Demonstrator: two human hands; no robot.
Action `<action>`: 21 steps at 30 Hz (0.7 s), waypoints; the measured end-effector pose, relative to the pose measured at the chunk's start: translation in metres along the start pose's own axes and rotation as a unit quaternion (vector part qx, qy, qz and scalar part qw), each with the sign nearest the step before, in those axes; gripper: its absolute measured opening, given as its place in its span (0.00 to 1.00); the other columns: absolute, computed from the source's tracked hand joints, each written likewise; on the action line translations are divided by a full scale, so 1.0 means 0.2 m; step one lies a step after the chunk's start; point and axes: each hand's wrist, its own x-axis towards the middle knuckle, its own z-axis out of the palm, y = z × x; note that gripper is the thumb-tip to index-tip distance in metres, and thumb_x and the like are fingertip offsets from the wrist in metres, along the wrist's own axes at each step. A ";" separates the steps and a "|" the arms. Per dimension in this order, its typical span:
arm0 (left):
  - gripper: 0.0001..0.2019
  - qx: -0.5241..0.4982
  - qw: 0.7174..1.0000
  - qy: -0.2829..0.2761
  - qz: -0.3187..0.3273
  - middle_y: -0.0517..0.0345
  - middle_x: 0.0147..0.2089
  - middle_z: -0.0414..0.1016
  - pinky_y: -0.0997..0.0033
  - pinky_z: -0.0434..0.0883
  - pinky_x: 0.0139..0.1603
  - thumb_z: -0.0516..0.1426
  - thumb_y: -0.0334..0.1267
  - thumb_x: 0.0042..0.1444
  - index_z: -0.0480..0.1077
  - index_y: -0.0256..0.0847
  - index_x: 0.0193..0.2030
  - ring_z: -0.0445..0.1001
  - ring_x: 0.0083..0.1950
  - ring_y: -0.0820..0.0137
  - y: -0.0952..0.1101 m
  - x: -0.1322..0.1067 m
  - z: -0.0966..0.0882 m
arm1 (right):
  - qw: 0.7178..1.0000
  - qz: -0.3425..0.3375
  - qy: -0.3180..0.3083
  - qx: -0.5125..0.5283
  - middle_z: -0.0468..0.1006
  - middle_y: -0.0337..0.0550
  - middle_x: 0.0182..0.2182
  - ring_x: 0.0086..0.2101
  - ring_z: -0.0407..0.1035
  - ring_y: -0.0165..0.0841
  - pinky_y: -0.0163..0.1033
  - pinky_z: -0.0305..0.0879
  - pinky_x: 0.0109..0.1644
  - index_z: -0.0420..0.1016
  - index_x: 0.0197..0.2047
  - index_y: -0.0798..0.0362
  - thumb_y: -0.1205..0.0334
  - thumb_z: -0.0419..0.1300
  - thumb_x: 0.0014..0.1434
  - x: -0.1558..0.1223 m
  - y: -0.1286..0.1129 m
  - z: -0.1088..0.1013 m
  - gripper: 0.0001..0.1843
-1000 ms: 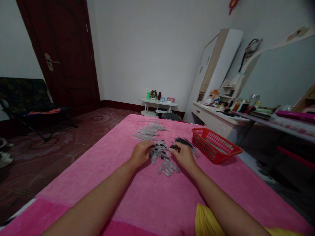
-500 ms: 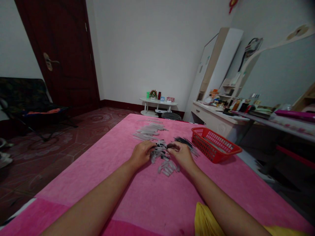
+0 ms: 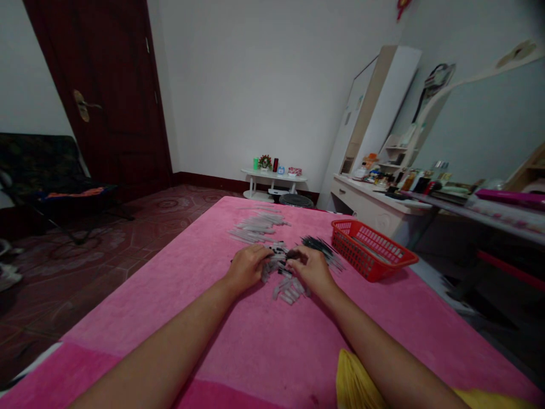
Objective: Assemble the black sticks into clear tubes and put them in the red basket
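Note:
A heap of small clear and black plastic parts [image 3: 286, 279] lies in the middle of a pink cloth [image 3: 264, 346]. My left hand [image 3: 246, 267] rests at the heap's left edge with fingers curled in a pinch. My right hand [image 3: 310, 267] sits at the heap's right edge, fingers also curled together over small pieces. What either hand pinches is too small to make out. A row of clear tubes [image 3: 258, 227] lies farther back, and a bundle of thin black sticks [image 3: 320, 248] lies just beyond my right hand.
A red plastic basket [image 3: 371, 250] stands on the cloth to the right. Past it is a white dresser [image 3: 374, 207] with bottles. A small white side table [image 3: 273, 180], a dark door [image 3: 106, 96] and a dark chair [image 3: 46, 176] stand beyond. Yellow fabric [image 3: 361, 386] lies near me.
Both hands have drawn slightly closer together over the heap, and the right hand's fingers have curled in more tightly. The rest has not moved.

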 end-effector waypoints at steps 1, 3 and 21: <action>0.09 0.003 1.000 -0.003 0.002 0.53 0.40 0.77 0.69 0.69 0.41 0.54 0.31 0.57 0.72 0.41 0.44 0.75 0.41 0.66 0.00 0.00 0.00 | 1.000 -0.003 0.001 -0.007 0.79 0.42 0.28 0.29 0.71 0.33 0.36 0.65 0.34 0.77 0.33 0.55 0.67 0.58 0.46 0.00 0.00 0.00 0.10; 0.08 0.004 1.000 -0.007 0.008 0.53 0.39 0.77 0.70 0.69 0.39 0.55 0.32 0.57 0.72 0.41 0.43 0.75 0.40 0.66 0.01 0.00 -0.01 | 1.000 -0.012 0.008 -0.020 0.79 0.42 0.29 0.29 0.72 0.33 0.36 0.66 0.35 0.77 0.34 0.55 0.67 0.58 0.47 0.00 -0.01 0.00 0.10; 0.09 -0.001 1.000 -0.002 0.025 0.53 0.40 0.78 0.70 0.70 0.40 0.55 0.32 0.57 0.73 0.42 0.44 0.76 0.41 0.66 0.02 -0.01 0.01 | 0.994 -0.024 -0.008 -0.102 0.74 0.39 0.20 0.24 0.67 0.31 0.34 0.58 0.30 0.74 0.25 0.53 0.61 0.55 0.56 -0.02 -0.02 -0.03 0.11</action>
